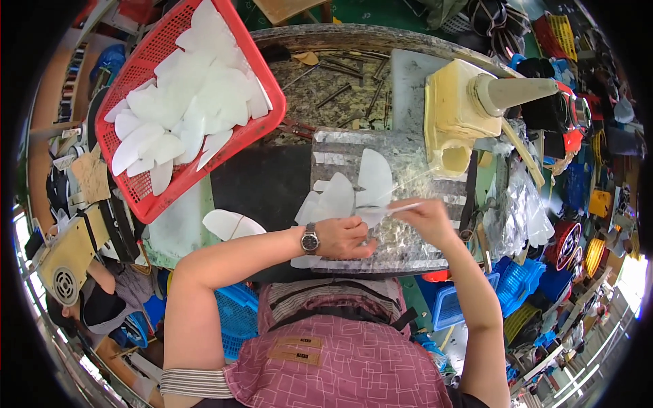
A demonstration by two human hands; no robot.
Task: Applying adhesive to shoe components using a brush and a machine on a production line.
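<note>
My left hand, with a watch on its wrist, rests over the work board with fingers curled. Whatever it may hold is hidden. Beside it lie overlapping white leaf-shaped sheet pieces, and another rounded white piece lies just beyond. My right hand is closed in a pinch on a thin white object, seen nearly edge-on, close to the left fingertips. A separate white piece with a dark line across it lies left of my left forearm.
A red plastic basket heaped with white pieces stands at far left. Beyond the glue-smeared board is a yellowish container with a cone-shaped spout. Metal rods lie at the back. Clear plastic bags lie at right; another person sits far left.
</note>
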